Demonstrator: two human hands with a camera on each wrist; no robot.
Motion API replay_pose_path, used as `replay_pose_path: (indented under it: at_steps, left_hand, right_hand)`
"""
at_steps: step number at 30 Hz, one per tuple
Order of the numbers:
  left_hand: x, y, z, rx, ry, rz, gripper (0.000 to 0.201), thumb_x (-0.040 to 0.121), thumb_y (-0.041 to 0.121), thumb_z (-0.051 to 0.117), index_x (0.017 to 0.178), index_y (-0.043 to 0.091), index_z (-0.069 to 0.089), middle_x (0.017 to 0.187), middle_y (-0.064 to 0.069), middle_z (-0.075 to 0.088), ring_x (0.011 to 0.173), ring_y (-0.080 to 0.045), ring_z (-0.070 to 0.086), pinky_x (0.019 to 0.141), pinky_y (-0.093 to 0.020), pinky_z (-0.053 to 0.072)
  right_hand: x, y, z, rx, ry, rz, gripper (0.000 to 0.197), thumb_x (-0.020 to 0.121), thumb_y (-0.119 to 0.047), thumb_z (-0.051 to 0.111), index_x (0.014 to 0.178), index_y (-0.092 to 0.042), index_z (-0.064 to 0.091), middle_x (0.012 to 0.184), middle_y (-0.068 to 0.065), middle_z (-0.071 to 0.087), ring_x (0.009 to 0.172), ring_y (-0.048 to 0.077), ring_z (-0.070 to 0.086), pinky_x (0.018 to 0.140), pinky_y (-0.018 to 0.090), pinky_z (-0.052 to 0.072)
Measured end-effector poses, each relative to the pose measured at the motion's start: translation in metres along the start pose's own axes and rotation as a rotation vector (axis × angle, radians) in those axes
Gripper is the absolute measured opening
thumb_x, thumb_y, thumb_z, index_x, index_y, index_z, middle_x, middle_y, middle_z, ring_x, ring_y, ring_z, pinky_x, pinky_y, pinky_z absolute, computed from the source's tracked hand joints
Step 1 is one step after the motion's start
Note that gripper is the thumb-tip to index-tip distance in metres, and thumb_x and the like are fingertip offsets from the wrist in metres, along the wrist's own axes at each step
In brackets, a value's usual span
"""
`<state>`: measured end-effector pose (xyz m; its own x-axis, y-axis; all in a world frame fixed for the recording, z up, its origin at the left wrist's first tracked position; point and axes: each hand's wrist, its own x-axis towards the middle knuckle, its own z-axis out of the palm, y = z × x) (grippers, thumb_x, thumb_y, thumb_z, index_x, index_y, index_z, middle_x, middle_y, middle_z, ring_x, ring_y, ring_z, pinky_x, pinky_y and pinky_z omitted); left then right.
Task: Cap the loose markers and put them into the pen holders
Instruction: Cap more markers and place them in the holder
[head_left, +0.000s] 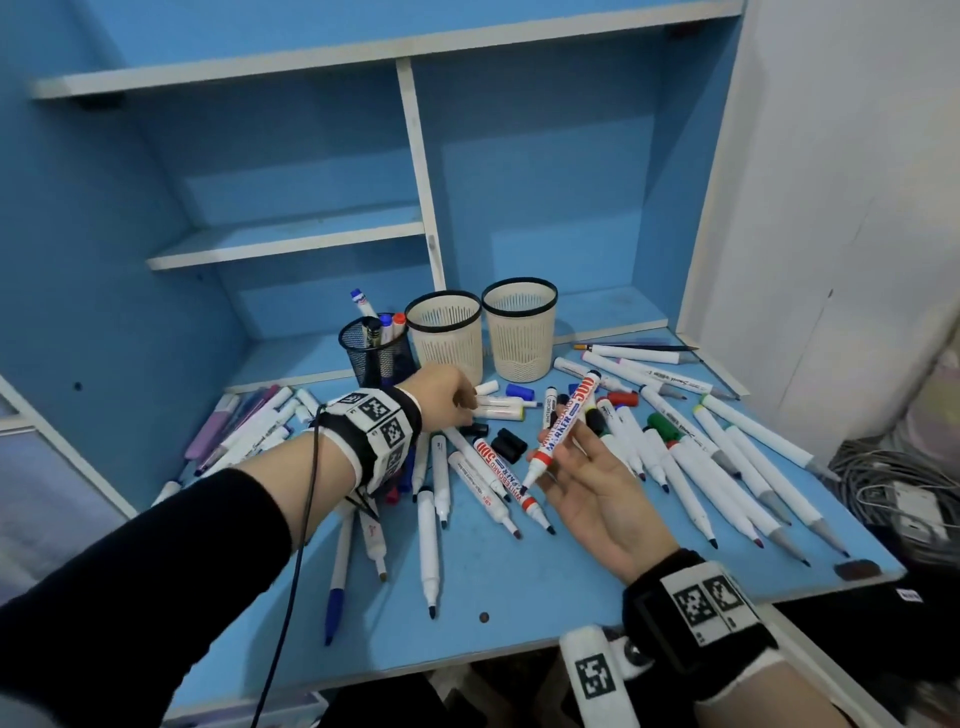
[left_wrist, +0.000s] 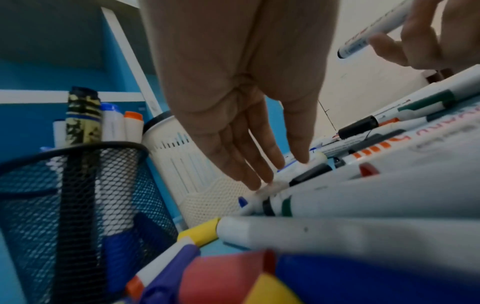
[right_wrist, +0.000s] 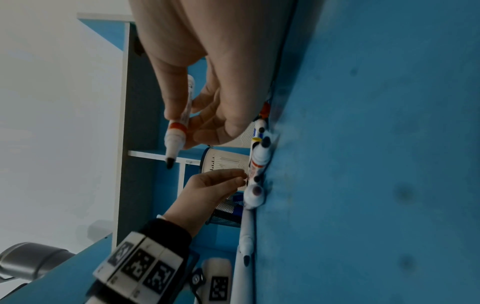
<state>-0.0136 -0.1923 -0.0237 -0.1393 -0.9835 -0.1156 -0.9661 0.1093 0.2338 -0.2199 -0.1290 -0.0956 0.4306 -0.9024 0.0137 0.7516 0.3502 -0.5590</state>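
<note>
My right hand (head_left: 558, 453) is palm up over the desk's middle and pinches an uncapped red-banded whiteboard marker (head_left: 569, 423) between thumb and fingers, black tip toward me; the same marker (right_wrist: 179, 123) shows in the right wrist view. My left hand (head_left: 454, 400) reaches past the black mesh holder (head_left: 376, 356). Its straight fingertips (left_wrist: 255, 183) touch a short white marker (head_left: 500, 408) lying among loose caps. Two beige holders (head_left: 447, 338) (head_left: 519, 332) stand behind. Black caps (head_left: 506, 441), a blue cap (head_left: 519, 391) and a red cap (head_left: 623, 399) lie loose.
Many uncapped markers cover the blue desk (head_left: 519, 597) in fans at left, middle and right. The mesh holder has several capped markers (left_wrist: 114, 125) in it. Blue shelving rises behind. A tangle of cables (head_left: 883, 483) lies beyond the right desk edge.
</note>
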Motion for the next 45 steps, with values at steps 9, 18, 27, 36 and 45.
replay_pose_path:
  at_steps: [9, 18, 27, 36, 45]
  left_hand:
    - [0.013, 0.015, -0.005, 0.158, -0.174, 0.009, 0.027, 0.081, 0.023, 0.071, 0.105, 0.010, 0.072, 0.107, -0.006, 0.070, 0.100, -0.020, 0.062, 0.083, -0.025, 0.046]
    - [-0.006, 0.023, -0.013, 0.113, -0.107, 0.060, 0.025, 0.082, 0.022, 0.070, 0.105, 0.010, 0.070, 0.105, -0.006, 0.069, 0.098, -0.019, 0.061, 0.080, -0.021, 0.045]
    - [-0.082, 0.034, -0.007, -0.254, -0.085, 0.097, 0.019, 0.078, 0.021, 0.075, 0.097, 0.018, 0.074, 0.091, 0.003, 0.073, 0.079, -0.006, 0.065, 0.079, -0.022, 0.053]
    - [-0.114, 0.048, 0.007, -0.663, 0.019, -0.030, 0.012, 0.081, 0.012, 0.072, 0.092, 0.008, 0.071, 0.074, -0.004, 0.070, 0.068, -0.015, 0.065, 0.073, -0.030, 0.059]
    - [-0.113, 0.059, 0.011, -0.650, 0.190, -0.038, 0.006, 0.082, 0.014, 0.070, 0.089, 0.015, 0.070, 0.073, -0.001, 0.068, 0.066, -0.011, 0.061, 0.073, -0.030, 0.054]
  right_hand:
    - [0.002, 0.002, -0.001, -0.014, 0.000, 0.000, 0.084, 0.034, -0.014, 0.097, 0.109, -0.011, 0.061, 0.091, 0.010, 0.069, 0.086, 0.023, 0.069, 0.068, 0.030, 0.058]
    - [0.001, -0.001, 0.000, 0.020, 0.055, -0.047, 0.045, 0.069, -0.003, 0.072, 0.111, -0.012, 0.059, 0.094, 0.011, 0.065, 0.085, 0.022, 0.068, 0.071, 0.028, 0.057]
    - [-0.002, -0.003, 0.002, 0.052, 0.073, -0.088, 0.029, 0.078, -0.008, 0.056, 0.105, -0.018, 0.059, 0.092, 0.007, 0.067, 0.095, 0.023, 0.063, 0.074, 0.027, 0.057]
    - [-0.008, -0.003, 0.007, 0.015, 0.008, -0.052, 0.029, 0.077, -0.008, 0.059, 0.104, -0.017, 0.057, 0.089, 0.007, 0.069, 0.087, 0.020, 0.069, 0.071, 0.027, 0.057]
    - [-0.012, -0.003, 0.010, 0.017, -0.032, -0.035, 0.028, 0.070, -0.004, 0.065, 0.095, -0.014, 0.055, 0.081, 0.007, 0.070, 0.079, 0.018, 0.070, 0.069, 0.028, 0.057]
